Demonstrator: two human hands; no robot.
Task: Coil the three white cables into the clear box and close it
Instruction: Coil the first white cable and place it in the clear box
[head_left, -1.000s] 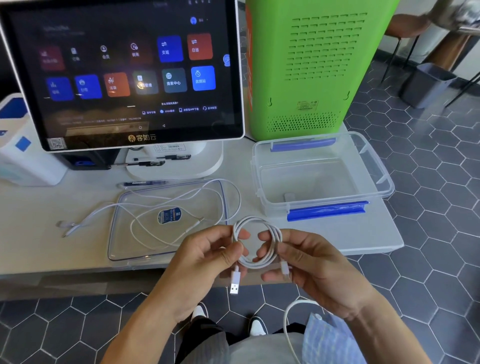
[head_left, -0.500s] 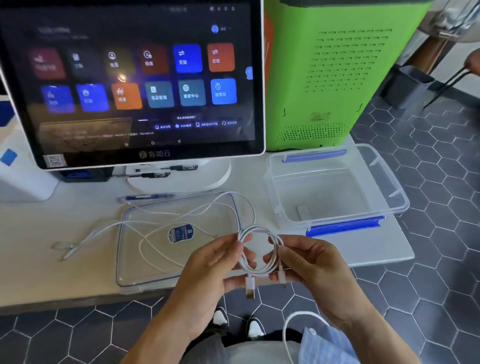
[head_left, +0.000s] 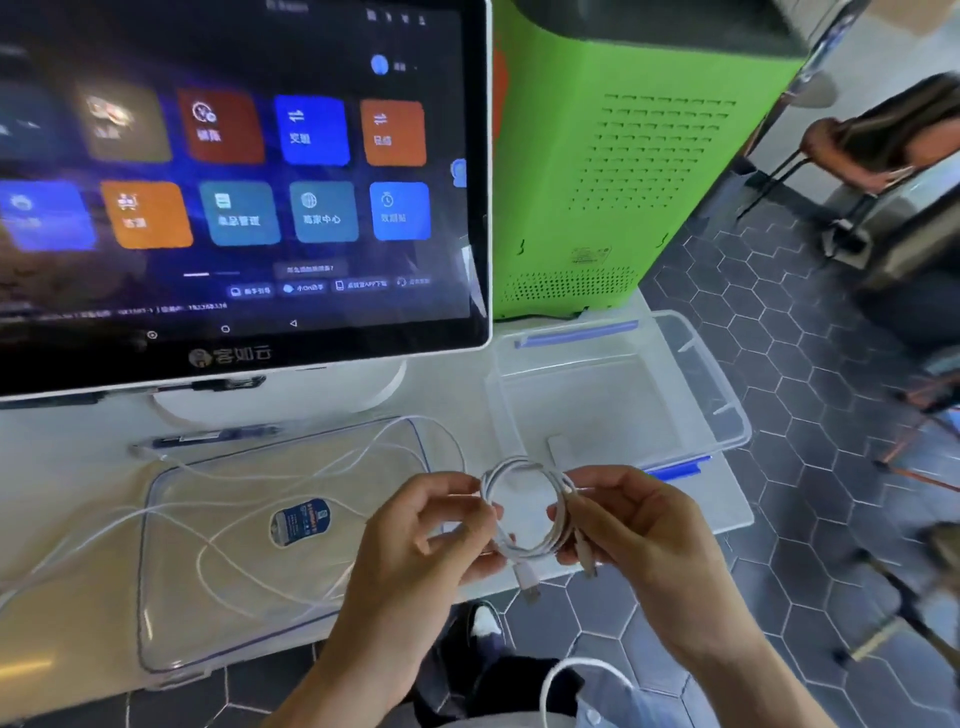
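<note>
A coiled white cable (head_left: 540, 499) hangs in the air above the table's front edge. My left hand (head_left: 431, 540) pinches its left side and my right hand (head_left: 639, 525) pinches its right side; two plugs dangle below the coil. Just beyond it sits the clear box (head_left: 701, 374), open and empty, with blue clips on its long sides. Its clear lid (head_left: 171, 623) lies flat to the left, bearing a blue sticker. Loose white cables (head_left: 218, 551) sprawl uncoiled across the lid and table.
A large touchscreen terminal (head_left: 234, 182) on a white stand rises behind the lid. A green cabinet (head_left: 623, 182) stands behind the box. Dark hexagon floor tiles and chairs (head_left: 883, 140) are at right. Another white cable loop (head_left: 566, 675) hangs near my lap.
The view has moved closer and shifted left. The coil in both hands has risen toward the clear box. The camera motion blurs the scene.
</note>
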